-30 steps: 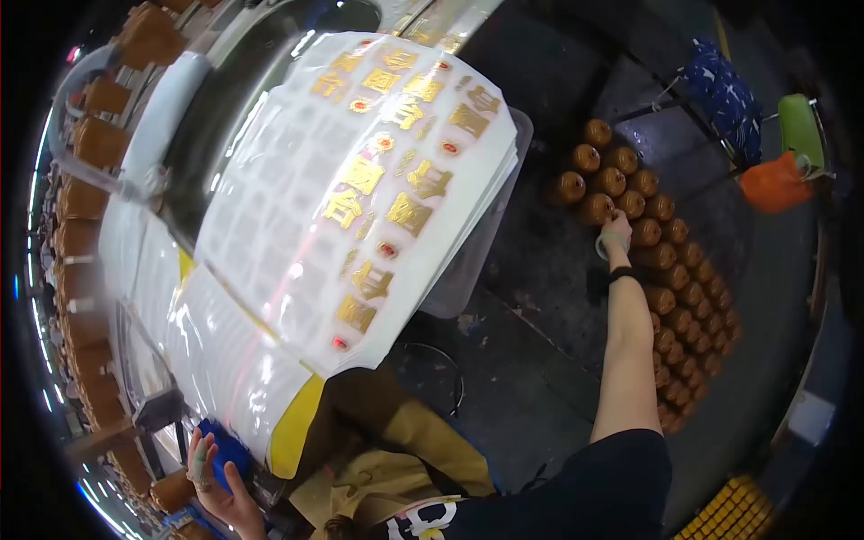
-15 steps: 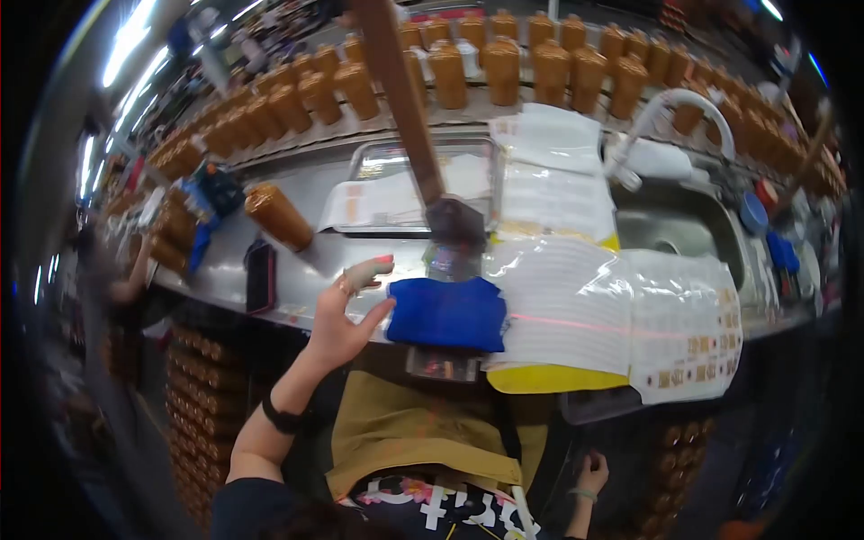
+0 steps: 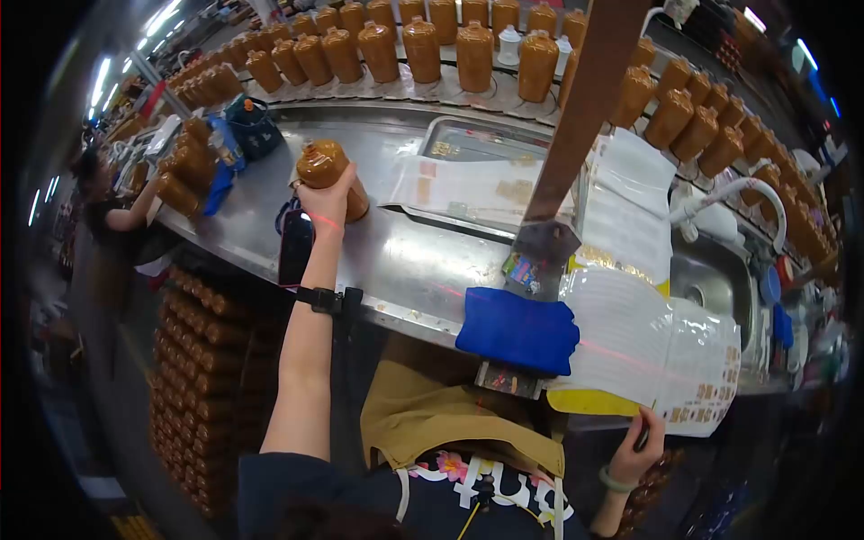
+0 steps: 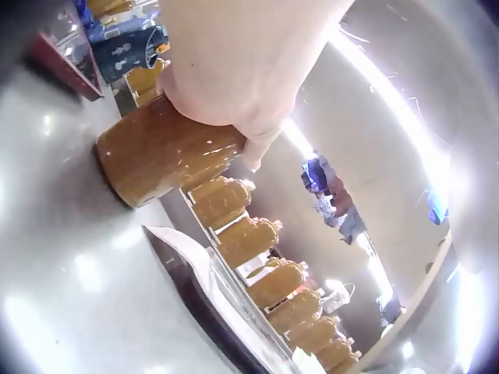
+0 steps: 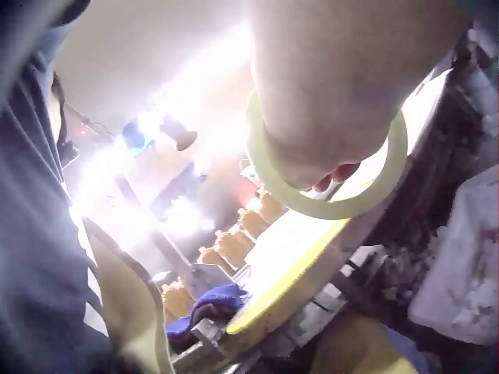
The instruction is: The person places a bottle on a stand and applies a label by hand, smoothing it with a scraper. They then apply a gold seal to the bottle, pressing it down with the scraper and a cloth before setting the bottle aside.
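Observation:
On the metal worktop a glossy brown bottle point(image 3: 322, 164) stands, tilted in the head view, and my left hand point(image 3: 328, 198) grips it around its upper part. The left wrist view shows the same bottle point(image 4: 164, 152) with the hand wrapped over its top end. My right hand point(image 3: 637, 450) is low at the front edge, its fingers loosely curled beside the printed decal sheets point(image 3: 688, 360). A pale band rings that wrist. A dark phone point(image 3: 295, 243) lies just next to the left hand. In the right wrist view the right fingers are mostly hidden behind the wrist.
A blue cloth point(image 3: 520, 331) lies at the table's front edge, below a brown post point(image 3: 585, 108). Behind it are a metal tray point(image 3: 468, 130) and a sink point(image 3: 720, 270). Rows of brown bottles point(image 3: 421, 49) line the back. Stacked bottles point(image 3: 198, 387) stand below left.
My left hand has moved left from near the blue cloth and taken hold of the bottle. The right hand has come up from the floor bottles to the table's front edge. The head view has turned left.

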Tool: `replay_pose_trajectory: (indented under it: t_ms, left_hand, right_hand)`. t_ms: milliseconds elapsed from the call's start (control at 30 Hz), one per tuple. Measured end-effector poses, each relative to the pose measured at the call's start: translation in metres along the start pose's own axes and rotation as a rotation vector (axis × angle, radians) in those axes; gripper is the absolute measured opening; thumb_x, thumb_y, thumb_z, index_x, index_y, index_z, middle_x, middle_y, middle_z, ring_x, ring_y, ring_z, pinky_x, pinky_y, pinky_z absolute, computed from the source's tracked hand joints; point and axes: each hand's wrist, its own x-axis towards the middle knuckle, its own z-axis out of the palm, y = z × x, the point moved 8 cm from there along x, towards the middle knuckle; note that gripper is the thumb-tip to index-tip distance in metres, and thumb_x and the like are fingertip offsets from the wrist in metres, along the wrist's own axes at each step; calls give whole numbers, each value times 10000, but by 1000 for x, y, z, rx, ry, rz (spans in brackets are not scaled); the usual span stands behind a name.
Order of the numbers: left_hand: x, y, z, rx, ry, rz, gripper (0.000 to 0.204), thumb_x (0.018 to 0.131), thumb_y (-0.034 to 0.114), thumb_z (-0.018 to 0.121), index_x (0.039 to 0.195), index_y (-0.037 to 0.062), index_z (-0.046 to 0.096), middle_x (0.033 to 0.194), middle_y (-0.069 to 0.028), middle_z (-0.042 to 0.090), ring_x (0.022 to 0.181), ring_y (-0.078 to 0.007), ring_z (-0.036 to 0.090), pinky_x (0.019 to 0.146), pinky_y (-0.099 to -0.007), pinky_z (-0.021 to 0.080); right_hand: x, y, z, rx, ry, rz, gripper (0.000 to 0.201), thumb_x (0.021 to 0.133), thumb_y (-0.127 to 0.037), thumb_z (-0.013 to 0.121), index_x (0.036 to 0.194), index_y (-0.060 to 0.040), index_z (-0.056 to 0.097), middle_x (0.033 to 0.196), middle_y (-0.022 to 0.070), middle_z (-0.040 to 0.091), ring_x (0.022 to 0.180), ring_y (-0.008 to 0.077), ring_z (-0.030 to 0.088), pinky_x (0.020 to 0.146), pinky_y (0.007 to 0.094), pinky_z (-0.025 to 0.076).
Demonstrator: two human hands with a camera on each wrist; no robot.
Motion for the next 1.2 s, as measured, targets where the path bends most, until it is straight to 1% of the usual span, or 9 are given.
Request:
replay_pose_trajectory:
  t_ms: [167,300,467,567,967,1000,1033,1100,1200]
  left_hand:
    - [-47,71,8,-302,-351,-221,588,785,202,922,1244,-10,622,1134,-100,705,1032,-172,684,960,-344,537]
    - [-147,150,38,-498,-955,-282,619,907,264,819,1386,3,526,1287,-109,647,1155,-195,634,1016,-356,507]
    - [-253,180,79,-424,-1277,-513,675,984,372,732,1429,-35,429,1303,-125,620,1185,-194,615,1025,-362,511]
    - [-285,176,90,-569,-1228,-950,698,1027,425,669,1445,-54,381,1292,-143,612,1168,-193,624,989,-334,533]
    - [-286,147,129,-357,-1095,-756,738,1037,519,612,1440,-67,414,1306,-171,592,1170,-217,616,996,-331,507]
    - [-281,147,127,-280,-1078,-635,699,1044,470,619,1442,-66,413,1325,-181,585,1194,-219,606,997,-336,506]
    - [-276,150,123,-202,-1061,-519,661,1052,420,627,1445,-66,412,1344,-191,578,1219,-221,595,998,-341,505]
    - [-278,165,108,-318,-1078,-500,609,1049,297,647,1465,-67,393,1405,-216,538,1274,-249,572,1015,-365,503]
    - [-279,179,81,-267,-1103,-214,717,1004,182,693,1553,-61,301,1476,-217,480,1344,-279,514,1106,-398,445]
  right_hand:
    - [45,-60,52,259,-256,-131,196,869,64,715,1060,20,710,923,158,690,792,278,658,736,356,531]
    - [62,-132,99,446,-501,-260,573,780,-109,894,1296,-2,668,1189,195,686,983,325,692,826,383,569]
    - [55,-176,123,610,-669,-303,1353,627,-337,1000,1608,103,178,1568,319,420,1396,441,512,1078,429,505]
    - [47,-158,131,473,-702,-314,1484,600,-386,1012,1621,105,54,1597,332,364,1398,443,508,1091,420,494]
    - [75,-121,157,479,-717,-222,1365,639,-318,1003,1648,39,155,1504,272,531,1445,349,496,1167,391,396]
    - [78,-115,152,489,-693,-321,1308,656,-310,998,1661,-30,210,1481,234,572,1204,291,666,1016,339,501]
    - [78,-93,151,556,-951,117,983,713,-241,967,1557,-83,488,1268,164,706,826,174,666,772,273,515]
    - [94,-61,131,435,-725,75,495,783,-155,911,1236,-66,731,966,79,732,633,98,517,616,256,441]
    - [96,-39,105,248,-518,85,195,830,-102,857,967,-21,744,806,64,663,654,131,555,620,283,458]
